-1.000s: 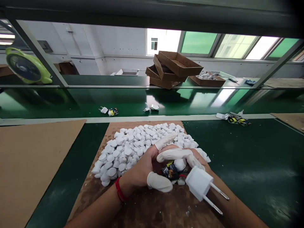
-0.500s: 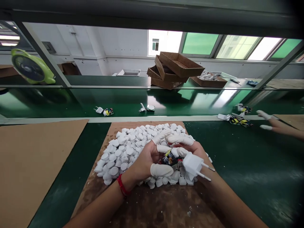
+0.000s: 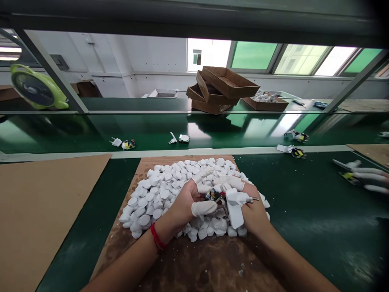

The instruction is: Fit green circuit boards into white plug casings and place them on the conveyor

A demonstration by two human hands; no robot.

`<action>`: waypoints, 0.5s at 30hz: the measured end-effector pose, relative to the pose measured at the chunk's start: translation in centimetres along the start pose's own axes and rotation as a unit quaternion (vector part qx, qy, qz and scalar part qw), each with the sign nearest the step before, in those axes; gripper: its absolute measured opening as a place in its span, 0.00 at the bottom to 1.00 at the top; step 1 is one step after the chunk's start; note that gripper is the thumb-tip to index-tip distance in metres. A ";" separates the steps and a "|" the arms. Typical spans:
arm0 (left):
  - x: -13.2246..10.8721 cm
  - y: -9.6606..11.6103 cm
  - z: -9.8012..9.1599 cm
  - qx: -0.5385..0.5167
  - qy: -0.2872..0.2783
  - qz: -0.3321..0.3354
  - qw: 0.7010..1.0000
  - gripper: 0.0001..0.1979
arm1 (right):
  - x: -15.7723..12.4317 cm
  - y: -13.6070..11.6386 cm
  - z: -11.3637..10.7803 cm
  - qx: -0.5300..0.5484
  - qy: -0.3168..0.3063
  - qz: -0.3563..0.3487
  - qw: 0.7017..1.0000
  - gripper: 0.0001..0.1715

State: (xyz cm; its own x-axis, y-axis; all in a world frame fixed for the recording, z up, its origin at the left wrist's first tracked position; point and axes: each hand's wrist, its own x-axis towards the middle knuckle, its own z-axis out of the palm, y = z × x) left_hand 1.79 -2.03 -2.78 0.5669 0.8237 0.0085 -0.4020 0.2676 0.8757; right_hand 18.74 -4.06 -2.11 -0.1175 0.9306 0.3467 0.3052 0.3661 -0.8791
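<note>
Both hands meet over a heap of white plastic caps [image 3: 158, 194] on a brown board [image 3: 182, 263]. My left hand [image 3: 191, 198], with white finger covers and a red wristband, closes thumb and fingers on a small circuit board [image 3: 213, 195] with yellow and black parts. My right hand [image 3: 243, 190], also in finger covers, holds a white plug housing [image 3: 235, 207], its two pins pointing right and its flat part hanging down. Housing and circuit board are close together; a bit of red shows between them. Some right fingertips are hidden.
Plug assemblies lie on the green belt [image 3: 152, 129] beyond a pale rail. At right, another person's hand [image 3: 370, 178] holds an assembly. Cardboard [image 3: 45, 211] covers the left side. Brown trays [image 3: 227, 83] and a green fan [image 3: 39, 87] stand behind.
The plug housing has turned, its flat part now hanging down. Belt assemblies have shifted left. The other person's hand has moved nearer and now holds an assembly.
</note>
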 end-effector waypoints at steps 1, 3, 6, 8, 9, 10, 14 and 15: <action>0.0 0.1 0.1 -0.006 -0.004 -0.001 1.000 0.49 | -0.1 0.1 0.1 0.009 0.006 0.004 1.000 0.11; -0.1 0.2 0.4 -0.013 -0.011 -0.006 1.000 0.49 | -0.4 0.3 0.2 0.034 0.017 0.007 0.999 0.11; -0.2 0.3 0.7 -0.017 -0.018 -0.004 1.000 0.48 | -0.7 0.3 0.2 0.066 0.023 0.005 0.998 0.11; -0.3 0.5 0.9 -0.025 -0.015 0.014 0.999 0.49 | -0.7 0.2 0.1 0.076 0.020 0.004 0.997 0.11; -0.3 0.6 0.9 -0.030 -0.007 0.026 0.999 0.49 | -0.7 0.1 0.1 0.079 0.011 0.002 0.997 0.11; -0.4 0.7 0.8 -0.034 0.005 0.037 0.999 0.49 | -0.6 0.0 0.1 0.079 -0.001 -0.002 0.997 0.11; -0.2 2.2 -0.2 -0.036 0.110 0.071 0.991 0.40 | -0.4 -0.3 0.3 0.050 -0.035 0.006 0.998 0.17; 0.0 2.8 -0.6 -0.042 0.142 0.093 0.985 0.35 | -0.3 -0.4 0.4 0.040 -0.040 0.011 0.998 0.17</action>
State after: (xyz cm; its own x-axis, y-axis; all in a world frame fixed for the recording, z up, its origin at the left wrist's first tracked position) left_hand 0.25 -0.94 -0.66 0.2586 0.9658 0.0197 -0.5453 0.1291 0.8282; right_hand 18.32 -4.50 -2.02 -0.1882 0.9345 0.3022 0.2326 0.3414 -0.9107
